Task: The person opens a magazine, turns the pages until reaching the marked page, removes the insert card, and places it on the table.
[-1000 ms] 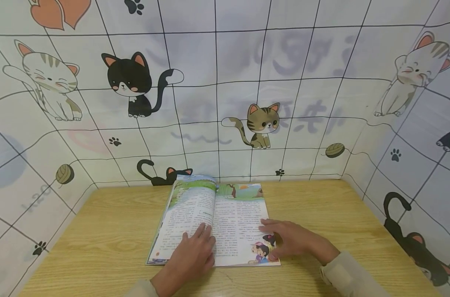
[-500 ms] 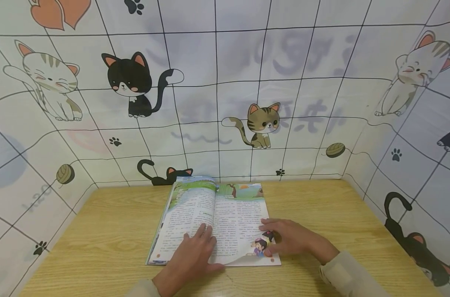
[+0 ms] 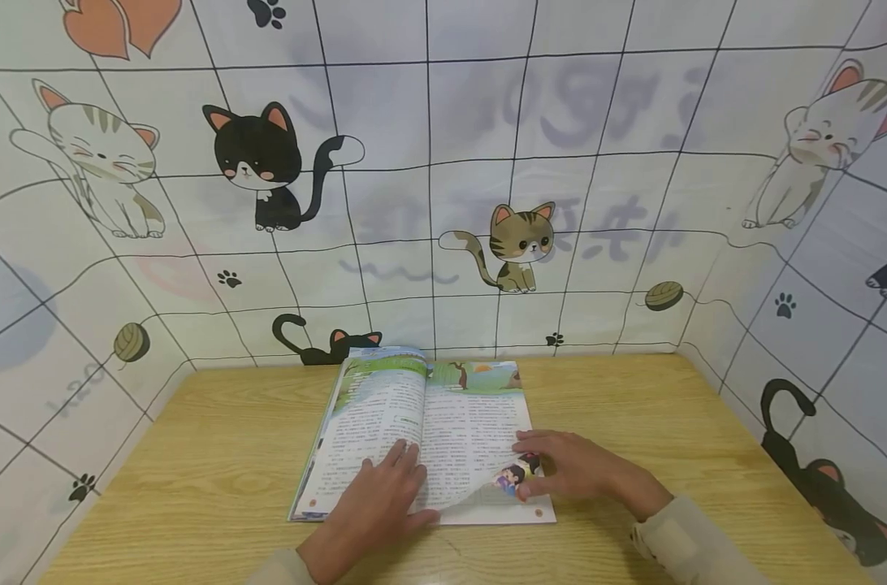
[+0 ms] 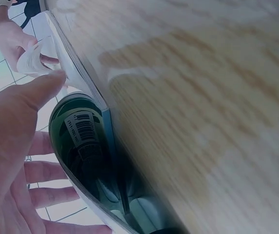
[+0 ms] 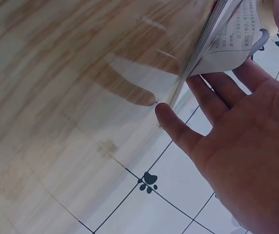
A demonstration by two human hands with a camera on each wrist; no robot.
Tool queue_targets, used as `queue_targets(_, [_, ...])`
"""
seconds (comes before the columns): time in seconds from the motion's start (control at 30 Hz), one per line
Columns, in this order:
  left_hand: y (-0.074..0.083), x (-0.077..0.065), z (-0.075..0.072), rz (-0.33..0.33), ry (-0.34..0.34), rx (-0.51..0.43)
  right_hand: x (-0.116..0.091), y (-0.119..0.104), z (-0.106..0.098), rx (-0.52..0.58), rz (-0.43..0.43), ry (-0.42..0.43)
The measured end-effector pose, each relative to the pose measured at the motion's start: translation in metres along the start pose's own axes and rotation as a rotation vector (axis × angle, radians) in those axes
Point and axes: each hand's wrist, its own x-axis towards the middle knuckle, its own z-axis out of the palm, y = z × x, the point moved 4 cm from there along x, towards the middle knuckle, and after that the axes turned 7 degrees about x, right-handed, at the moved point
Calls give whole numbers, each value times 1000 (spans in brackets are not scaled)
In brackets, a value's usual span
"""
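Note:
An open illustrated magazine (image 3: 473,414) lies on the wooden table. My left hand (image 3: 374,500) rests on its left page, fingers fairly straight and thumb reaching the lower edge near the fold. In the left wrist view, the thumb (image 4: 46,87) lies above the bowed pages, whose cover underside carries a barcode (image 4: 83,129). At the right page's lower corner, my right hand (image 3: 582,467) holds the lifted page (image 3: 480,491) between thumb and fingers, curling it up over the sheet below. The right wrist view shows that curled page (image 5: 222,56) beside my fingers (image 5: 210,100).
Bare wood of the table (image 3: 217,455) extends on both sides of the magazine. A white cloth wall (image 3: 385,203) with grid lines and printed cats encloses the back and sides. The magazine's top edge lies close to the back wall.
The right page's lower corner has lifted and curled inward, baring the sheet beneath. My left thumb has spread to the right along the lower edge. My right hand has hardly moved.

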Motion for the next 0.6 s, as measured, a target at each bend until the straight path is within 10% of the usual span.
queue_targets(0.6, [-1, 0, -5, 117, 175, 30, 1, -5, -9, 114, -5, 155])
